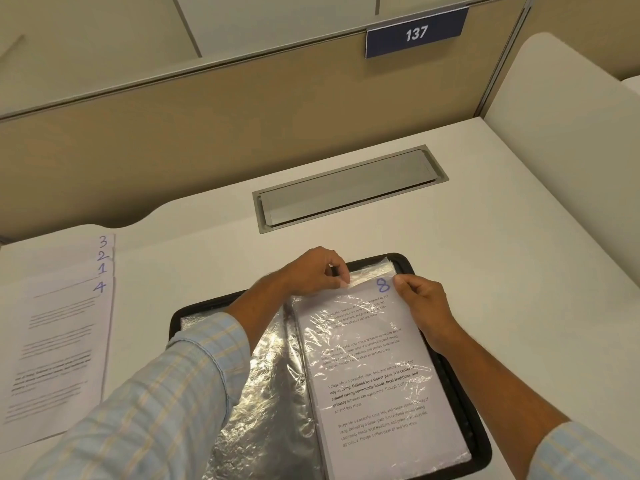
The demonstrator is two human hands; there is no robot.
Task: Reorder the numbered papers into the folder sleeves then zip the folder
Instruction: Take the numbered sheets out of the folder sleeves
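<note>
A black zip folder (476, 420) lies open on the desk with crinkled clear sleeves (273, 372) fanned to its left side. On the right side a printed paper marked 8 (367, 372) sits partly inside a clear sleeve. My left hand (313, 271) pinches the sleeve's top edge at the paper's upper left. My right hand (420, 306) pinches the paper's upper right corner beside the 8. A stack of papers (59, 341) marked 3, 2, 1 and 4 lies on the desk to the left.
A grey metal cable hatch (349, 187) is set into the white desk (519, 265) behind the folder. A beige partition with a blue plate reading 137 (415, 32) closes the back. A white panel (568, 140) stands at the right.
</note>
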